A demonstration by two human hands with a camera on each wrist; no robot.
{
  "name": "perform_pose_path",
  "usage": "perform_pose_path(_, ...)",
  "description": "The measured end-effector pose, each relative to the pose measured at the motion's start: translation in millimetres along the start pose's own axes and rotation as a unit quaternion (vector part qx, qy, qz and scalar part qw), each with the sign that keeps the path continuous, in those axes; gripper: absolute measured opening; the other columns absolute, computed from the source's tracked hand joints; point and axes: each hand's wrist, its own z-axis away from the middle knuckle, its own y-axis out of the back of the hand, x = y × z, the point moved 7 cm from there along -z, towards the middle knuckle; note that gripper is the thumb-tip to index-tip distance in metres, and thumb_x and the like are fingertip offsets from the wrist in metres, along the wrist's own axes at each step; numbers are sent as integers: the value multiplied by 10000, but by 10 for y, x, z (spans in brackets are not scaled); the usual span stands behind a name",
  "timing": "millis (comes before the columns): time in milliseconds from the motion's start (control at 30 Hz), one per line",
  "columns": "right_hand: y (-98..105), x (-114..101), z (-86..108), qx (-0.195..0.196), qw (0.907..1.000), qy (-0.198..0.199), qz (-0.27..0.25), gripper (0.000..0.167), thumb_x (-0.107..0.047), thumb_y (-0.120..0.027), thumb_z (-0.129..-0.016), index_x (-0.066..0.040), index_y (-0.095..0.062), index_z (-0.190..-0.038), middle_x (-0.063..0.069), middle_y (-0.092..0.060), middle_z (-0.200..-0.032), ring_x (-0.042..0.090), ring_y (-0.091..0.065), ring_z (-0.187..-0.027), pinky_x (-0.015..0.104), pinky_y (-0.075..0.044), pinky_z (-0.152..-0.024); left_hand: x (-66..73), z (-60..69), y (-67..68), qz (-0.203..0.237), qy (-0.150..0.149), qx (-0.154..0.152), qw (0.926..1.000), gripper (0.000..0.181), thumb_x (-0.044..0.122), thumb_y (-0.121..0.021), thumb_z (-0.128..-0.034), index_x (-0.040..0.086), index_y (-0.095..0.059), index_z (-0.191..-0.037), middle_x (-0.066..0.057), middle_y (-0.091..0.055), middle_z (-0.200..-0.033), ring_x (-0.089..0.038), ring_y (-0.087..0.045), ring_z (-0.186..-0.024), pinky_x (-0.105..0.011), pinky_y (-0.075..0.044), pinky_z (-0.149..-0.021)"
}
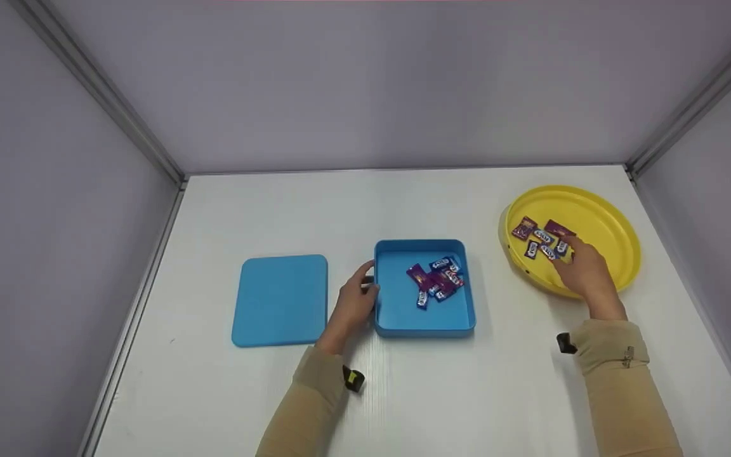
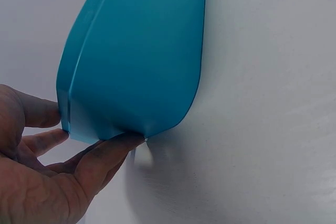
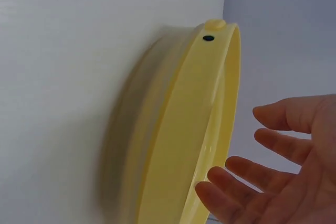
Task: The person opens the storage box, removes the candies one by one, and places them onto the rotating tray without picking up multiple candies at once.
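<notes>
My left hand [image 1: 351,304] is at the left side of an open blue square box [image 1: 397,311]. In the left wrist view, the fingertips of this hand [image 2: 63,182] touch the box's outer wall [image 2: 131,66], fairly straight. Small wrapped candies [image 1: 447,278], purple and blue, lie in the box's right half. Over the front of a round yellow tray [image 1: 606,222], my right hand [image 1: 584,270] reaches down beside several wrapped candies [image 1: 542,237]. The right wrist view shows its fingers spread and relaxed, with nothing seen between them; the candies are hidden there.
Left of the box lies a flat blue lid [image 1: 281,301], close to my left forearm. Everything rests on a white table [image 1: 276,209], with pale panels [image 1: 403,82] standing along its back and sides.
</notes>
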Motion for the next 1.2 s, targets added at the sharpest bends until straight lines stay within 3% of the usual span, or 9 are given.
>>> perform_pose_path(167,-149,-262,49,-396,9987,236,205,586,-179,-539,-992,71,-323,-1477,368,-361,-1422,538,-362,-1279,640,-295,-1034,-1,2,7,-32,-11,16,10000,528,130,-485,-1021,155,-353,-1532,-186,-528,-1363,-319,-549,-1213,-477,-461,-967)
perform_pose_path(533,-377,-863,178,-755,9930,834,371,520,-190,-571,-998,1,-410,-1454,274,-395,-1457,470,-344,-1340,605,-304,-1057,3,3,-8,-23,-66,-6,10000,523,128,-487,-1020,139,-358,-1527,-192,-529,-1357,-330,-549,-1209,-489,-461,-965)
perform_pose_path(767,-550,-1212,233,-898,9825,1453,744,482,-176,-596,-982,-14,-471,-1418,243,-443,-1434,428,-380,-1336,572,-318,-1065,9,3,-4,-20,-112,6,9999,526,129,-489,-1021,137,-353,-1529,-196,-524,-1365,-334,-550,-1208,-491,-456,-971)
perform_pose_path(1200,-932,-1806,182,-1330,9634,1952,1269,479,-198,-635,-957,-54,-521,-1400,169,-524,-1386,353,-482,-1277,537,-377,-1039,-8,0,-18,62,-107,-37,9999,524,134,-480,-1026,155,-348,-1532,-190,-520,-1368,-326,-549,-1212,-483,-450,-980)
